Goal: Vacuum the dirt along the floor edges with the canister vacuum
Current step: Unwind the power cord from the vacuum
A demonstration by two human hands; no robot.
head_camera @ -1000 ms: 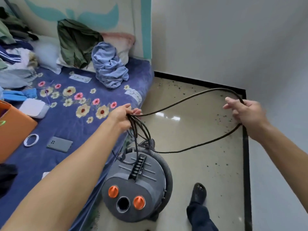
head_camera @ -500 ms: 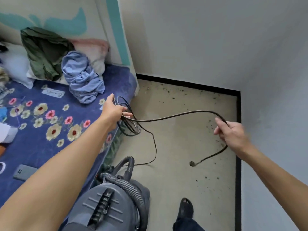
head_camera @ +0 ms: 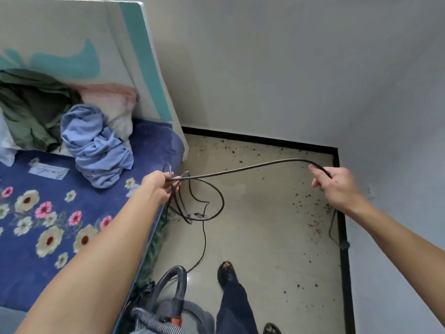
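A black power cord stretches between my two hands. My left hand grips several coiled loops of it beside the bed edge; the loops hang down toward the floor. My right hand grips the cord farther along, and its free end with the plug dangles below by the right wall. The grey canister vacuum with its ribbed hose sits at the bottom of the view. Dark dirt specks lie scattered along the black floor edges.
A bed with a blue flowered cover fills the left side, with crumpled clothes piled near the headboard. White walls meet at the far right corner with a black skirting strip. My feet in dark sandals stand on the glossy floor.
The view has turned right, so the vacuum slid to the bottom edge. My right hand pulled more cord out to the right, and the plug end now hangs by the right wall.
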